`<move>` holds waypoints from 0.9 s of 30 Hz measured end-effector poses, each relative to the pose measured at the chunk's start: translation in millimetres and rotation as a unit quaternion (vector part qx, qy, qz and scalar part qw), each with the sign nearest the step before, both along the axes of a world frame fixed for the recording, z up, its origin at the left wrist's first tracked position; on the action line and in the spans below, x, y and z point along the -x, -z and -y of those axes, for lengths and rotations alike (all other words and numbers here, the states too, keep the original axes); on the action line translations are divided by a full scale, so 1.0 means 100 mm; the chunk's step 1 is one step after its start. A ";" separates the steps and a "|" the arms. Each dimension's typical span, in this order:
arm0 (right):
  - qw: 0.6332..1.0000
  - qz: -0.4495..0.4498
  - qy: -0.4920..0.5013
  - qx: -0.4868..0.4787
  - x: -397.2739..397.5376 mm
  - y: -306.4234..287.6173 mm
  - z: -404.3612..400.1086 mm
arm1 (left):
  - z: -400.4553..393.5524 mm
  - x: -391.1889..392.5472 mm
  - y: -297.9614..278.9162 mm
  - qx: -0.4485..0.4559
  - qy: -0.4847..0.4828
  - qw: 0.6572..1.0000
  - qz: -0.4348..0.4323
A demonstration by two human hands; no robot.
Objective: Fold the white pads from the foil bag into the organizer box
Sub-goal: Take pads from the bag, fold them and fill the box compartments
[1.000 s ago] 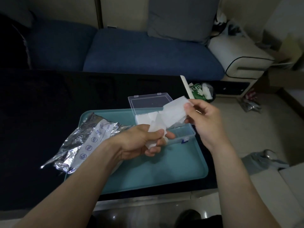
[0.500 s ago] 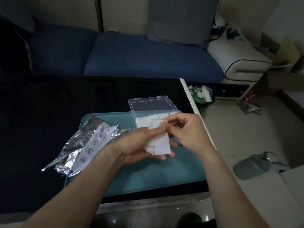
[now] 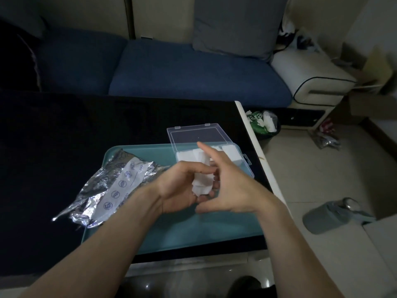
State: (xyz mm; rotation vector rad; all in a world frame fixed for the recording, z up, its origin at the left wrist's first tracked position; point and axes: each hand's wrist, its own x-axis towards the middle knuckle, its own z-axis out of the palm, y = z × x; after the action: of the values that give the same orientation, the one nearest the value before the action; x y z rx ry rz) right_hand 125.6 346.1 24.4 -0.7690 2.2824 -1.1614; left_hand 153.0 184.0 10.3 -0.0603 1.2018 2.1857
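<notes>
A folded white pad (image 3: pixel 202 183) sits between my two hands above the teal tray (image 3: pixel 214 231). My left hand (image 3: pixel 180 186) curls its fingers around the pad from the left. My right hand (image 3: pixel 227 183) lies against the pad's right side, its index finger raised and its thumb low. Behind them stands the clear organizer box (image 3: pixel 247 166) with its lid (image 3: pixel 197 134) open, and white pads (image 3: pixel 232 153) lie inside it. The crumpled foil bag (image 3: pixel 111 188) lies on the tray's left edge.
The tray rests on a black table (image 3: pixel 64 136) whose white right edge (image 3: pixel 253 134) borders a tiled floor. A bin (image 3: pixel 264 123) with green and white waste stands beside it. A blue sofa (image 3: pixel 171 69) runs behind, and a grey object (image 3: pixel 330 214) lies on the floor at right.
The pad, held stretched out between both hands a second ago, has been folded into a small bundle. My right hand moved left and down to meet my left hand.
</notes>
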 end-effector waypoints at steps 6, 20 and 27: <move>0.994 -0.092 0.057 -0.028 0.02 0.03 0.08 | 0.00 0.04 0.06 -0.032 -0.040 0.999 0.016; 0.996 0.027 -0.005 0.079 0.16 0.02 -0.13 | -0.03 0.05 0.13 0.161 -0.013 0.986 -0.039; 0.982 0.071 0.035 0.171 0.23 0.04 -0.16 | 0.05 -0.03 0.07 0.173 0.112 0.976 -0.068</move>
State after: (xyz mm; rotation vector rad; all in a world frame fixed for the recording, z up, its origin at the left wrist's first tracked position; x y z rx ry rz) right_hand 102.2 362.5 20.2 -0.7043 2.0343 -1.6147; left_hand 155.6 179.0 3.4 0.0787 1.5769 1.7913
